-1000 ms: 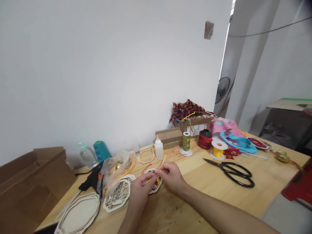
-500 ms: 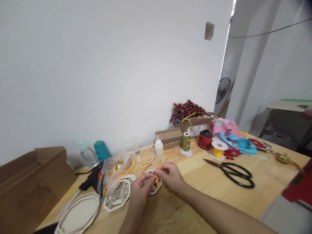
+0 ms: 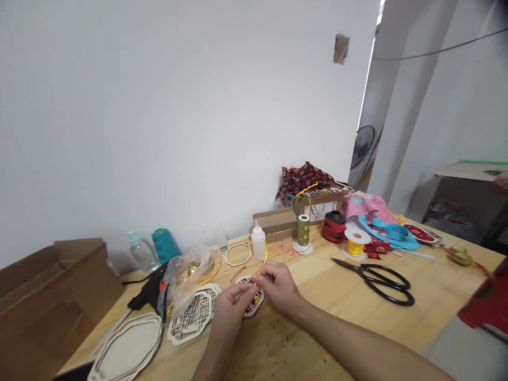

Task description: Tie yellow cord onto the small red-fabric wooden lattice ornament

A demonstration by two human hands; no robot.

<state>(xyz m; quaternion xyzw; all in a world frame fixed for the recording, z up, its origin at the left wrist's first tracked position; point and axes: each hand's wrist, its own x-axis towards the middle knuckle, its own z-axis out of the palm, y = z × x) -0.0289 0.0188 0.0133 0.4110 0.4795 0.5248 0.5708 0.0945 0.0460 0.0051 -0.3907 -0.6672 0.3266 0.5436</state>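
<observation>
My left hand (image 3: pixel 230 312) and my right hand (image 3: pixel 278 286) meet over the wooden table (image 3: pixel 349 317), fingers pinched together on a thin yellow cord (image 3: pixel 263 257) that curves up from between them. Under the fingertips lies a small red and white cut-out ornament (image 3: pixel 254 301), partly hidden by both hands. The cord's lower end is covered by my fingers.
Left of my hands lie pale wooden lattice cut-outs (image 3: pixel 192 317), oval frames (image 3: pixel 127 346), a black glue gun (image 3: pixel 148 291) and a plastic bag (image 3: pixel 190 275). Black scissors (image 3: pixel 381 279), thread spools (image 3: pixel 355 242), a glue bottle (image 3: pixel 259 242) and cardboard boxes (image 3: pixel 51 296) stand around.
My fingers have drawn closer together on the yellow cord, and the cord's free end has swung slightly upright. Both hands stay in the same spot.
</observation>
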